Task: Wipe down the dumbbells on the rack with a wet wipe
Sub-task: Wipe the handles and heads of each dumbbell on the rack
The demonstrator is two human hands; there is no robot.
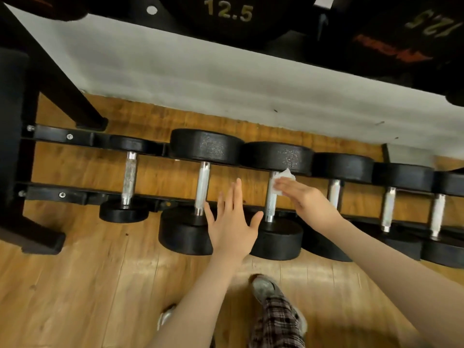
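Several black dumbbells with silver handles lie side by side on a low black rack. My right hand presses a white wet wipe against the upper part of the handle of the third dumbbell from the left, just under its far head. Its fingers lie straight over the wipe. My left hand hovers with fingers spread and straight, holding nothing, between the second dumbbell and the third one, over their near heads.
An upper rack tier at the top edge holds larger dumbbells, one marked 12.5. A white wall panel runs behind the rack. Black frame legs stand at the left. My shoe is on the wooden floor below.
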